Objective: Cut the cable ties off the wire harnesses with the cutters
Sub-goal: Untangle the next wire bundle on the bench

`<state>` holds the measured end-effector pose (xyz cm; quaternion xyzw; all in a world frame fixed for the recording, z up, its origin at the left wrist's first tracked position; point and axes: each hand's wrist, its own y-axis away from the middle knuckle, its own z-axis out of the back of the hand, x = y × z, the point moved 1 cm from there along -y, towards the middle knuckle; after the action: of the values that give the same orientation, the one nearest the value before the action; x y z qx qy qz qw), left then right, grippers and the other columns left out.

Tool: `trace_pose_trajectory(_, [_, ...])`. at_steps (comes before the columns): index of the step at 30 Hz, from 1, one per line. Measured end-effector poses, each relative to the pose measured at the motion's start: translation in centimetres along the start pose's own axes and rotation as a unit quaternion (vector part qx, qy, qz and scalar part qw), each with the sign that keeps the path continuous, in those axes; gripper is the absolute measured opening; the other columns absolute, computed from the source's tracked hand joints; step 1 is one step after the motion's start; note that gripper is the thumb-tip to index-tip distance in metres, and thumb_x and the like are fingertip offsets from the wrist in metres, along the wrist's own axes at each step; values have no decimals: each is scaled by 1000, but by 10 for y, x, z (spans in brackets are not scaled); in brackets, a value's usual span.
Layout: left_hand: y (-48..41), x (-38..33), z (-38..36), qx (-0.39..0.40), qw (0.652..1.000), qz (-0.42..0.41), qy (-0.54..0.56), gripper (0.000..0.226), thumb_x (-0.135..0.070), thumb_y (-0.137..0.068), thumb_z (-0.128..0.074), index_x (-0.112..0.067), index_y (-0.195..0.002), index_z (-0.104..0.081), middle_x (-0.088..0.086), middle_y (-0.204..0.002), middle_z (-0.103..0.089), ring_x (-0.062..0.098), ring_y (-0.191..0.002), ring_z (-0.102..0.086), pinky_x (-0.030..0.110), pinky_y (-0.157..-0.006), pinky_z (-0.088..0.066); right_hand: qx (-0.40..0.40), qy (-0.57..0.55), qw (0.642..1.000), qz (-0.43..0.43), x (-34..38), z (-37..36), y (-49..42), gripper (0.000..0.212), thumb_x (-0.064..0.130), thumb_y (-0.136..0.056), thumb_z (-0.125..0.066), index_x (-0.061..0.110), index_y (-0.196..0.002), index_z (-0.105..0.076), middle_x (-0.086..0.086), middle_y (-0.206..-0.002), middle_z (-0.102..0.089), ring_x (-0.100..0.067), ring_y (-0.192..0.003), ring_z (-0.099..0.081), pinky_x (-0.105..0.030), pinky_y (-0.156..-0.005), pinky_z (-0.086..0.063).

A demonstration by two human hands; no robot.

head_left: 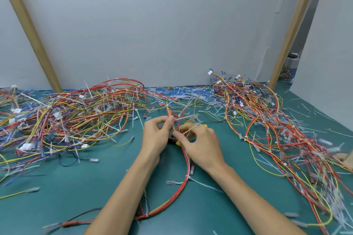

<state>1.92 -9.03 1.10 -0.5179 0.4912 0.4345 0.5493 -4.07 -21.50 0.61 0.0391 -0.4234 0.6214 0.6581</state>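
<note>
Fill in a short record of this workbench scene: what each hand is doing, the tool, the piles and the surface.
left hand: pinches the harness being worked on
right hand: grips the yellow-handled cutters, fingertips at the same harness
left pile: tangled wires
right pile: tangled wires
cut ties: strewn along the back
table: green

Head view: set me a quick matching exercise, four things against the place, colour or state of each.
1 left hand
2 red harness
3 cut tie scraps
4 table

A teal
B heaped along the wall's foot
C fingers pinching wires at the centre
D looping between the forearms

Pairs: 1-C, 2-D, 3-B, 4-A
</note>
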Motion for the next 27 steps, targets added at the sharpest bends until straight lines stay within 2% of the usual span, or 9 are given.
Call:
trace_pose_trajectory(3, [-3,3,9,-21,993,-49,-108,15,-20,-97,-63,-15,-87,-72,-4,-71,-66,4,-56,-58,29,-63,-46,-174,-39,984,25,5,16,-1,23,49,-88,-61,28,-93,-54,16,-83,-54,-11,-84,-54,-32,-73,-47])
trace_pose_trajectory(5, [-2,4,12,-22,983,-82,-160,16,-21,-98,-61,-15,-88,-72,-6,-83,-65,1,-67,-61,29,-70,-47,-221,-11,971,91,7,25,-5,17,35,-91,-61,22,-99,-53,10,-93,-51,-14,-89,-48,-29,-79,-42])
trace_pose_trajectory(8, [1,1,11,2,966,-127,-226,16,-20,-100,-58,-15,-88,-66,-1,-98,-57,14,-92,-58,30,-87,-44,-151,85,974,144,9,18,-5,15,32,-96,-59,20,-102,-66,7,-102,-58,-18,-97,-49,-33,-87,-42])
trace_pose_trajectory(11, [5,-3,10,34,952,-163,-257,17,-18,-102,-53,-18,-87,-61,-1,-96,-53,12,-91,-51,22,-82,-34,-34,146,984,93,7,3,-1,24,40,-99,-56,22,-102,-72,7,-103,-64,-22,-101,-51,-38,-89,-41])
trace_pose_trajectory(13, [7,-2,9,54,947,-171,-267,19,-18,-104,-49,-17,-87,-58,0,-95,-52,17,-90,-52,24,-80,-33,-18,134,988,81,4,2,0,25,39,-101,-54,21,-95,-71,7,-97,-66,-23,-96,-51,-38,-86,-38])
trace_pose_trajectory(15, [9,1,6,66,934,-168,-307,20,-24,-106,-41,-16,-90,-50,1,-96,-49,26,-91,-52,36,-82,-39,-31,121,988,93,3,5,-1,25,35,-101,-54,21,-85,-66,9,-87,-65,-21,-88,-49,-38,-81,-38])
trace_pose_trajectory(19, [10,2,3,62,918,-155,-360,21,-30,-107,-32,-19,-90,-39,1,-97,-44,32,-88,-49,50,-82,-45,4,-12,996,93,14,0,0,34,19,-98,-57,17,-67,-45,6,-63,-42,-16,-66,-38,-40,-65,-36])
trace_pose_trajectory(24, [8,2,2,58,937,-120,-323,23,-25,-107,-34,-12,-91,-43,4,-100,-42,32,-88,-49,50,-86,-45,2,-76,993,91,17,-3,-2,35,12,-96,-60,12,-64,-46,3,-58,-39,-15,-59,-36,-34,-59,-31])
trace_pose_trajectory(27, [9,5,0,52,947,-109,-296,22,-24,-107,-38,-13,-90,-49,4,-99,-46,21,-90,-49,40,-87,-43,10,-109,992,62,11,-1,-2,33,17,-98,-59,15,-66,-52,3,-57,-47,-11,-56,-42,-28,-59,-36])
